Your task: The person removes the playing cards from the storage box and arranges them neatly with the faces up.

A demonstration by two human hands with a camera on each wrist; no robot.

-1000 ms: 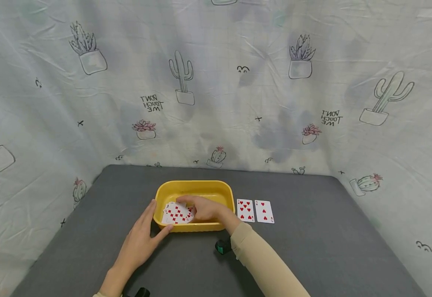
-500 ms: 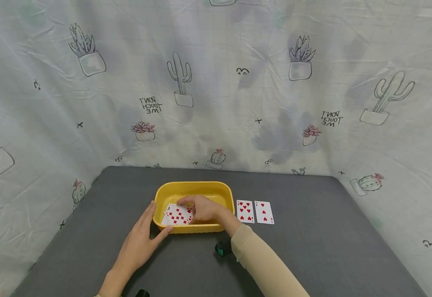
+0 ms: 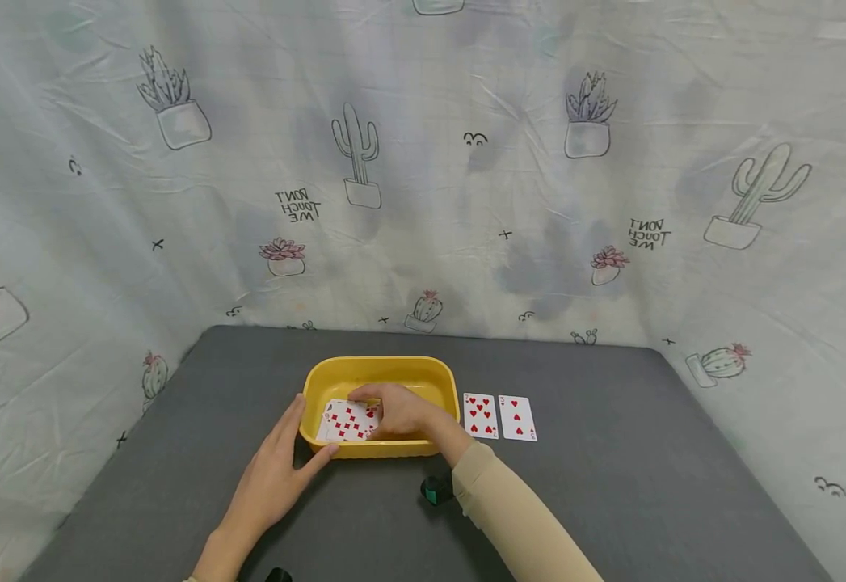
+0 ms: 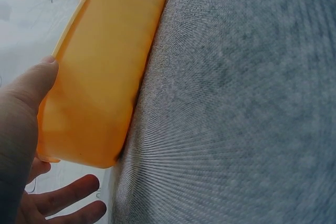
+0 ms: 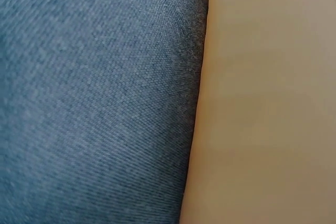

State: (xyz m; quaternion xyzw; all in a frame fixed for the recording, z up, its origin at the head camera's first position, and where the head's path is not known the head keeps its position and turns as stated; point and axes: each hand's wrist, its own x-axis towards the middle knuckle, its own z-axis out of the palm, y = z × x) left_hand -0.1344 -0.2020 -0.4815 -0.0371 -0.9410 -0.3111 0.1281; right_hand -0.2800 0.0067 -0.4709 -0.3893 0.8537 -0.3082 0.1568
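A yellow plastic basin (image 3: 379, 449) stands on the grey table. Face-up playing cards (image 3: 346, 420) lie in its left part, a diamond card on top. My right hand (image 3: 401, 411) reaches in over the right side and grips the cards, thumb at the near edge and fingers at the far one. My left hand (image 3: 271, 465) is at the near left corner with fingers straight; its thumb (image 4: 39, 80) touches the front rim in the left wrist view. There, the other fingers spread past the basin's end. The right wrist view has only the basin's outer wall (image 5: 262, 108) and tablecloth.
Right of the basin, two heart cards lie face up side by side: a nearer one (image 3: 481, 416) and a farther one (image 3: 517, 418). A cloth backdrop printed with cacti (image 3: 423, 202) rises behind the grey table (image 3: 612, 485). A black wrist camera (image 3: 437, 489) hangs below the right sleeve.
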